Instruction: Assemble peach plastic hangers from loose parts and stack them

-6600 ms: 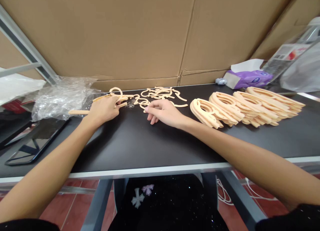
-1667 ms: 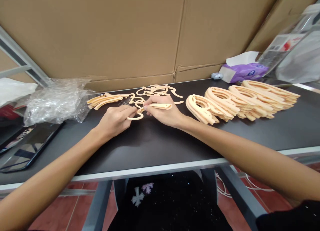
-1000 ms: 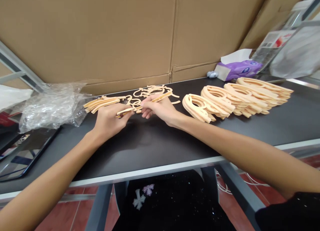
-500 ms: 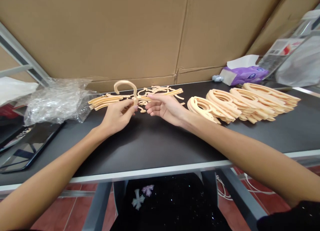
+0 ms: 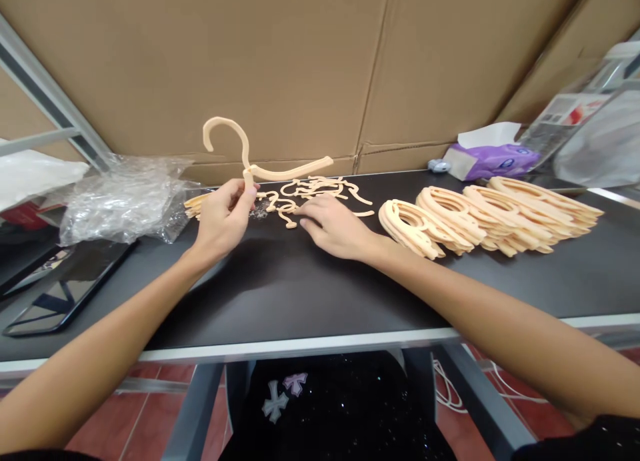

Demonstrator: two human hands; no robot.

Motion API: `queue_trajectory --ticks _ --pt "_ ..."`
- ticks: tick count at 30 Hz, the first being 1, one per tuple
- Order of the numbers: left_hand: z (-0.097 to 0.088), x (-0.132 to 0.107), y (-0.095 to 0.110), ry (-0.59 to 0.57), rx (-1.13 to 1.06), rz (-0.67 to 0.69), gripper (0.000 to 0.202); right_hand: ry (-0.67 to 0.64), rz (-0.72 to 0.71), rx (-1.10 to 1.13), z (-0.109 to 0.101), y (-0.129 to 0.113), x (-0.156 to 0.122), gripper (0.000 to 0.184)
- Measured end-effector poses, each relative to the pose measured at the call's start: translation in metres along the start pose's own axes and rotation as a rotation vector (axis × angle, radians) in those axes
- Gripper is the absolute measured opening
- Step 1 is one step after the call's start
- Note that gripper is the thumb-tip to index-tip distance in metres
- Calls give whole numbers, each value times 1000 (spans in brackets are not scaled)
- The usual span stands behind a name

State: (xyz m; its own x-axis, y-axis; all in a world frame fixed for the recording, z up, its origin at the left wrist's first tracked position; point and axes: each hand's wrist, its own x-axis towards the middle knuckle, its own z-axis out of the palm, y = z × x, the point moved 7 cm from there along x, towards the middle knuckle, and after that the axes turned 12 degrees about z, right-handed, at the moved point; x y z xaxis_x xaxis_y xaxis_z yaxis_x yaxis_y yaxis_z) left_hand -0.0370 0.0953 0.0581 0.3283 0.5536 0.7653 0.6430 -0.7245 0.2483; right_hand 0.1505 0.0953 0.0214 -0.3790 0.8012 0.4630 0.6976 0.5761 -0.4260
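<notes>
My left hand (image 5: 223, 218) pinches a small peach wooden hanger (image 5: 250, 161) at its middle and holds it up above the black table (image 5: 300, 288), hook uppermost. My right hand (image 5: 333, 224) lies on the table with fingers stretched toward a scatter of loose peach hook and arm pieces (image 5: 320, 191). A short row of laid-down hanger pieces (image 5: 193, 204) lies just beyond the left hand.
Overlapping stacks of peach cut-out frames (image 5: 490, 214) fill the table's right side. Crumpled clear plastic (image 5: 120, 198) sits at the left, a purple tissue pack (image 5: 493, 154) at the back right. A cardboard wall (image 5: 300, 68) stands behind. A dark tray (image 5: 55, 301) lies lower left.
The left hand has lifted the joined hanger higher off the table. The right hand has let go of the hanger's arm and dropped to the loose pieces.
</notes>
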Motion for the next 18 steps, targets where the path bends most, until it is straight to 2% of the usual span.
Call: queue_trajectory --ticks 3,6,8,11,14,18 --pt "-2 1 -8 3 55 16 31 -134 -94 -70 14 -12 -6 34" --pt "-10 3 -24 31 86 -90 25 -192 -81 -123 16 -18 -9 34" --pt "-15 3 -37 25 122 -221 21 -193 -50 -150 13 -18 -8 34" --pt "-16 0 -48 -48 190 -373 16 -175 31 -202 7 -13 -6 30" --pt "-12 -1 -49 -112 237 -400 33 -159 82 -234 3 -9 -4 22" --pt "-8 0 -44 -119 226 -385 35 -162 91 -195 2 -8 -4 11"
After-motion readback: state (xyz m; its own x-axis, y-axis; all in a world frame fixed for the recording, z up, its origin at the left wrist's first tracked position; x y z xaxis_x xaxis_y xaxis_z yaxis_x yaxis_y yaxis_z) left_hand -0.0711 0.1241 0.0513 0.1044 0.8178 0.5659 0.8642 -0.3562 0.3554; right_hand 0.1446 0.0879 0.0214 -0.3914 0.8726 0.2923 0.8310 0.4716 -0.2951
